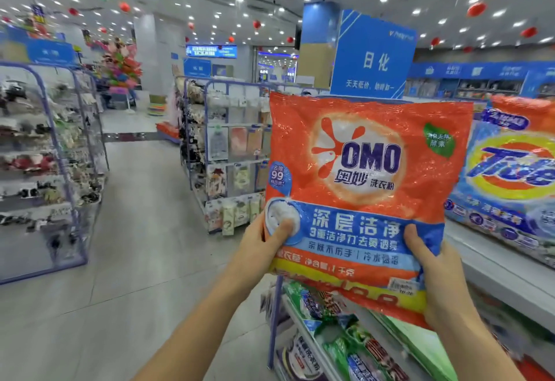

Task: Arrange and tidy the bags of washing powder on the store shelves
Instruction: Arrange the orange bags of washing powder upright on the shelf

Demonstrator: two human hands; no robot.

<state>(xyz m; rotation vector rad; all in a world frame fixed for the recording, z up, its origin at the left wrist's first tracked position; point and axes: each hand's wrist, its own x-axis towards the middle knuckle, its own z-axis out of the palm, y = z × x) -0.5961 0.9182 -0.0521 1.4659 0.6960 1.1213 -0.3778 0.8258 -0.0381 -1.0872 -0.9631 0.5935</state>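
Note:
I hold an orange OMO washing powder bag (366, 170) upright in front of me, its printed front facing me. My left hand (264, 242) grips its lower left corner, thumb on the front. My right hand (435, 278) grips the lower right edge, thumb pressed on the blue band. To the right, a blue and orange Tide bag (510, 176) stands on the white shelf (498, 272). The OMO bag is raised in the air left of the shelf, apart from the Tide bag.
Lower shelves below the bag hold green and white packets (339, 338). A blue aisle sign (372, 56) rises behind the bag. Purple-framed racks of small goods stand at left (60, 152) and centre (222, 146), with a grey floor aisle (141, 230) between them.

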